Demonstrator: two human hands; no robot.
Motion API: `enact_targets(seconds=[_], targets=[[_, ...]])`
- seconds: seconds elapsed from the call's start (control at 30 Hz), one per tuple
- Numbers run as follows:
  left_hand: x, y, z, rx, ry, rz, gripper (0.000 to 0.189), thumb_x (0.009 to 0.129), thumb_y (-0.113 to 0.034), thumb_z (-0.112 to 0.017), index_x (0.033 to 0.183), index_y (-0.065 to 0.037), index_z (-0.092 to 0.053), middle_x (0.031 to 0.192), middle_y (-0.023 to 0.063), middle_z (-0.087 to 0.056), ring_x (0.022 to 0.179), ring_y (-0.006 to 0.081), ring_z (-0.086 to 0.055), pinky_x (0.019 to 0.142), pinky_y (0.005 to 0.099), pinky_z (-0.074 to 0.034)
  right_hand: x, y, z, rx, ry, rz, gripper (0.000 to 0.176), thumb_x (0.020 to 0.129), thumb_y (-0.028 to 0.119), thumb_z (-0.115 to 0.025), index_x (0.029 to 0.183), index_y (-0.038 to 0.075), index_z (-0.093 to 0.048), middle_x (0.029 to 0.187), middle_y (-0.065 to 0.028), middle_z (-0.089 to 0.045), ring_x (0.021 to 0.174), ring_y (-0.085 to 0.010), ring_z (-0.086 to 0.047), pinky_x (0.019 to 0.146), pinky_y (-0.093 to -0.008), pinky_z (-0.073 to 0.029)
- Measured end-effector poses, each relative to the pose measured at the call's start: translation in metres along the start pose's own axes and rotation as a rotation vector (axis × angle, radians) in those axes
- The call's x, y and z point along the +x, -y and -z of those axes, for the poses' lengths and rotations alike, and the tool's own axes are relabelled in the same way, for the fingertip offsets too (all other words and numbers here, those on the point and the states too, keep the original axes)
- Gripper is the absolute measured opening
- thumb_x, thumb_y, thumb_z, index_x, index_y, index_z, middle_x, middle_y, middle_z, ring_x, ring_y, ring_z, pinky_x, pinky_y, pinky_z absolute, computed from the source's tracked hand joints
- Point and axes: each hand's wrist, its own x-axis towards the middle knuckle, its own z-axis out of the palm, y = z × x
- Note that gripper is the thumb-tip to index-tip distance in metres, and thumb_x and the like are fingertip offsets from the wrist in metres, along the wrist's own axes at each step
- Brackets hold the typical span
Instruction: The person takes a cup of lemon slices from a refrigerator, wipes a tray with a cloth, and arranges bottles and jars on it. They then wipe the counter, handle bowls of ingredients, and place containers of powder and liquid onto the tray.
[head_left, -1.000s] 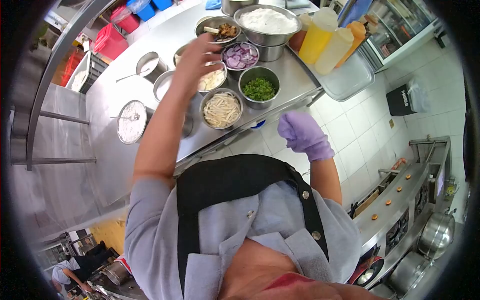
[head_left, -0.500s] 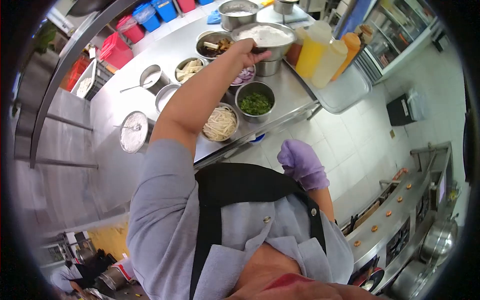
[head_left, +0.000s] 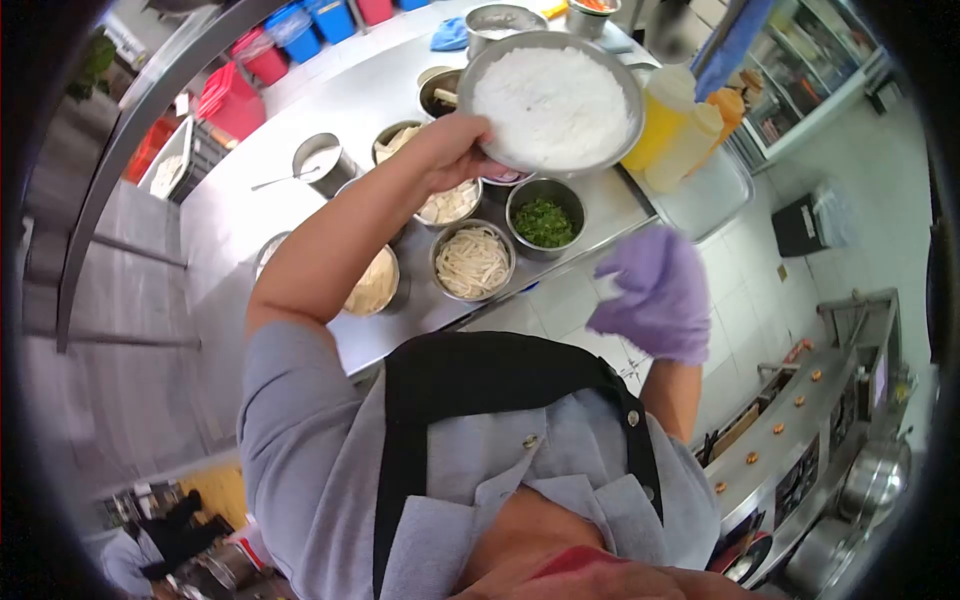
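Note:
My left hand [head_left: 462, 155] grips the near-left rim of a wide metal bowl [head_left: 637, 115] of white powder [head_left: 550, 105]. The bowl is held tilted towards me above the other containers. A loose purple glove or mitt [head_left: 665, 300] covers my right hand [head_left: 655, 295], raised off the table's near edge. Its thumb and fingers are apart, with nothing seen between them. Between my hands stand a metal pot of chopped green herbs [head_left: 543, 222] and a pot of pale strips [head_left: 472, 262]. Pale cubes [head_left: 448, 203] sit in a pot under my left wrist.
Yellow and whitish squeeze bottles [head_left: 685, 145] stand at the steel table's [head_left: 225, 215] right end. A metal pot with a spoon [head_left: 322, 163] is on the left. A stove counter [head_left: 770, 430] runs along the right. Another person [head_left: 140, 555] is at lower left.
My left hand has lifted the bowl of white powder off the pots, towards me and right, tilting it. My gloved right hand has risen and moved right, its fingers spreading.

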Motion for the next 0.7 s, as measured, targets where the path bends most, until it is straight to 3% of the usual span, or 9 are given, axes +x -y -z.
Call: enact_targets(seconds=[0.07, 0.1, 0.17, 0.27, 0.33, 0.4, 0.53, 0.6, 0.7], targets=[[-0.019, -0.004, 0.014, 0.087, 0.074, 0.030, 0.035, 0.075, -0.006, -0.052, 0.109, 0.003, -0.048, 0.098, 0.0099, -0.059, 0.078, 0.0206, -0.065, 0.070, 0.0311, -0.059, 0.016, -0.012, 0.001, 0.343, -0.139, -0.020, 0.064, 0.053, 0.002, -0.074, 0.111, 0.003, -0.047, 0.094, -0.0045, -0.058, 0.080, -0.0172, -0.058, 0.073, -0.0280, -0.049], [-0.027, -0.003, 0.016, 0.107, 0.121, 0.060, 0.035, 0.076, -0.007, -0.050, 0.109, 0.005, -0.048, 0.094, 0.0102, -0.061, 0.077, 0.0204, -0.066, 0.064, 0.0286, -0.060, 0.026, -0.013, 0.006, 0.376, -0.153, 0.010, 0.069, 0.056, 0.002, -0.073, 0.118, 0.002, -0.045, 0.100, -0.0034, -0.058, 0.085, -0.0153, -0.058, 0.077, -0.0270, -0.050], [-0.037, 0.001, 0.022, 0.169, 0.190, 0.136, 0.039, 0.077, -0.009, -0.048, 0.112, 0.006, -0.047, 0.091, 0.0136, -0.063, 0.071, 0.0205, -0.067, 0.057, 0.0270, -0.059, 0.040, -0.009, 0.013, 0.320, -0.161, 0.089, 0.062, 0.063, 0.001, -0.071, 0.121, 0.003, -0.048, 0.106, -0.0055, -0.058, 0.094, -0.0169, -0.059, 0.081, -0.0270, -0.049], [-0.058, -0.001, 0.010, 0.246, 0.263, 0.178, 0.042, 0.074, -0.008, -0.049, 0.113, 0.009, -0.046, 0.087, 0.0171, -0.064, 0.066, 0.0212, -0.067, 0.051, 0.0272, -0.059, 0.062, 0.019, 0.014, -0.271, -0.028, 0.204, 0.047, 0.079, 0.002, -0.062, 0.124, 0.002, -0.051, 0.112, -0.0077, -0.058, 0.106, -0.0178, -0.055, 0.090, -0.0276, -0.044], [-0.053, 0.003, 0.014, 0.356, 0.372, 0.248, 0.045, 0.074, -0.009, -0.049, 0.115, 0.008, -0.047, 0.092, 0.0167, -0.063, 0.071, 0.0220, -0.067, 0.057, 0.0300, -0.059, 0.067, 0.034, 0.004, 0.013, -0.005, 0.286, 0.038, 0.083, 0.007, -0.059, 0.121, 0.003, -0.055, 0.108, -0.0085, -0.060, 0.104, -0.0173, -0.057, 0.089, -0.0286, -0.045], [-0.050, 0.003, 0.011, 0.481, 0.436, 0.305, 0.044, 0.073, -0.011, -0.049, 0.113, 0.008, -0.049, 0.092, 0.0176, -0.064, 0.070, 0.0229, -0.068, 0.057, 0.0319, -0.059, 0.079, 0.042, -0.003, 0.214, 0.165, 0.234, 0.037, 0.084, 0.012, -0.059, 0.121, 0.005, -0.056, 0.112, -0.0099, -0.059, 0.107, -0.0195, -0.054, 0.091, -0.0303, -0.043], [-0.057, 0.004, -0.014, 0.604, 0.502, 0.325, 0.041, 0.073, -0.010, -0.047, 0.109, 0.010, -0.051, 0.083, 0.0169, -0.064, 0.067, 0.0243, -0.068, 0.056, 0.0329, -0.059, 0.141, 0.037, -0.004, 0.468, 0.814, -0.149, 0.052, 0.079, 0.021, -0.065, 0.128, 0.011, -0.053, 0.131, -0.0141, -0.049, 0.124, -0.0291, -0.043, 0.101, -0.0353, -0.037], [-0.045, 0.012, -0.016, 0.631, 0.540, 0.367, 0.040, 0.074, -0.010, -0.047, 0.108, 0.009, -0.052, 0.084, 0.0175, -0.064, 0.066, 0.0246, -0.067, 0.055, 0.0331, -0.058, 0.145, 0.029, -0.005, 0.430, 0.956, -0.221, 0.051, 0.080, 0.022, -0.065, 0.128, 0.011, -0.053, 0.130, -0.0138, -0.049, 0.121, -0.0288, -0.044, 0.100, -0.0353, -0.038], [-0.039, 0.024, -0.020, 0.622, 0.500, 0.376, 0.039, 0.074, -0.011, -0.047, 0.107, 0.008, -0.052, 0.087, 0.0178, -0.064, 0.066, 0.0241, -0.067, 0.055, 0.0328, -0.058, 0.137, 0.020, -0.004, 0.091, 0.871, -0.133, 0.037, 0.084, 0.019, -0.059, 0.119, 0.008, -0.056, 0.110, -0.0096, -0.058, 0.100, -0.0209, -0.054, 0.090, -0.0315, -0.043]])
